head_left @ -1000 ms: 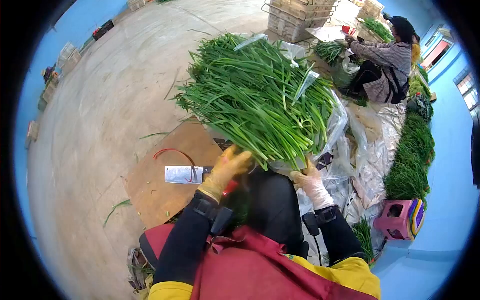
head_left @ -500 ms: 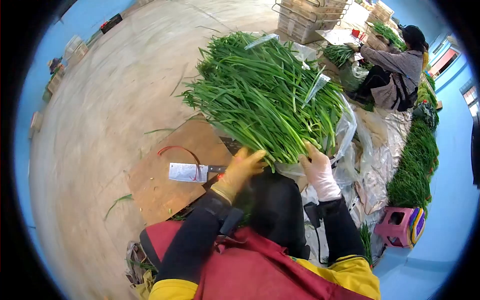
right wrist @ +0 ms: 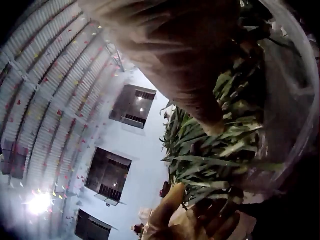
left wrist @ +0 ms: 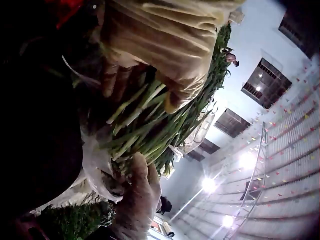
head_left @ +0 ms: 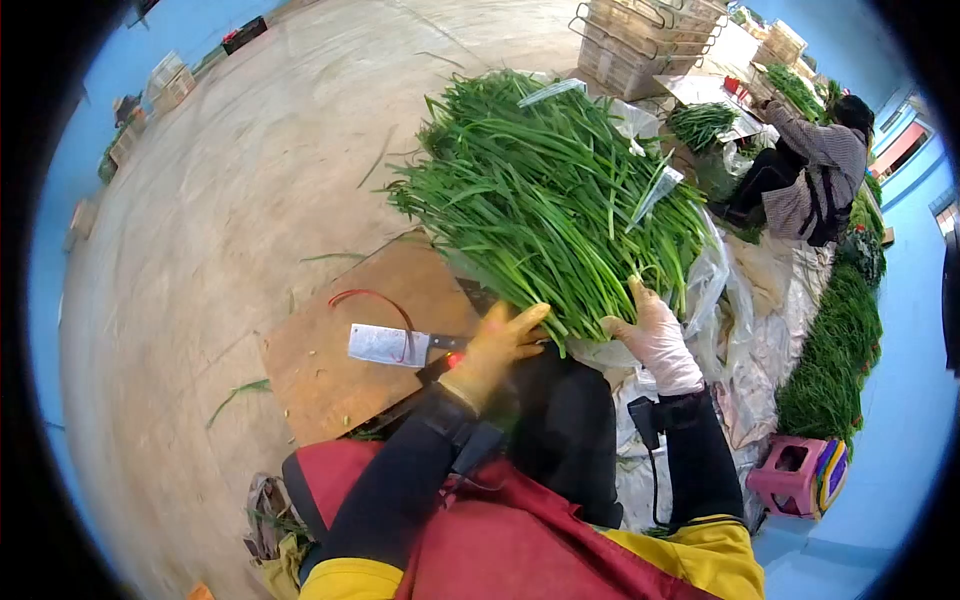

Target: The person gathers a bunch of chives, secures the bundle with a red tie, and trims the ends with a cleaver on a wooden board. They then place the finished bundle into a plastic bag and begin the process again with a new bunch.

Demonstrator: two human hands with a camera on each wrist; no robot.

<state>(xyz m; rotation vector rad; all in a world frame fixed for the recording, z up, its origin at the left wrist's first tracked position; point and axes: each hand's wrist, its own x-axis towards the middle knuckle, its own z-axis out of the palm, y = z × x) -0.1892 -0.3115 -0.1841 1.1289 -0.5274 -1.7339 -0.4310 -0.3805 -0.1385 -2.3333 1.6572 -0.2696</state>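
A large pile of garlic chives (head_left: 550,200), long flat leaves with pale stems, lies in front of me, stem ends toward my lap. My left hand (head_left: 495,350), in a yellowish glove, touches the near left stem ends, thumb and fingers apart. In the left wrist view, stems (left wrist: 145,110) show between that hand's thumb and fingers. The right hand (head_left: 655,340), in a whitish glove, rests against the right part of the stem ends with its index finger extended and thumb spread. Clear plastic (head_left: 708,265) lies along the pile's right side.
On a brown board (head_left: 400,280) at the left are a cleaver (head_left: 388,345) and a red strip (head_left: 375,295). Crates (head_left: 640,50) stand behind the pile. A person (head_left: 815,165) sits at the back right near greens (head_left: 835,340) along the wall. A pink stool (head_left: 785,475) stands at right.
The head view has shifted, moving the scene slightly right and down. My left fingers have spread along the stem ends; the right hand has moved up from the pile's near edge onto the stems.
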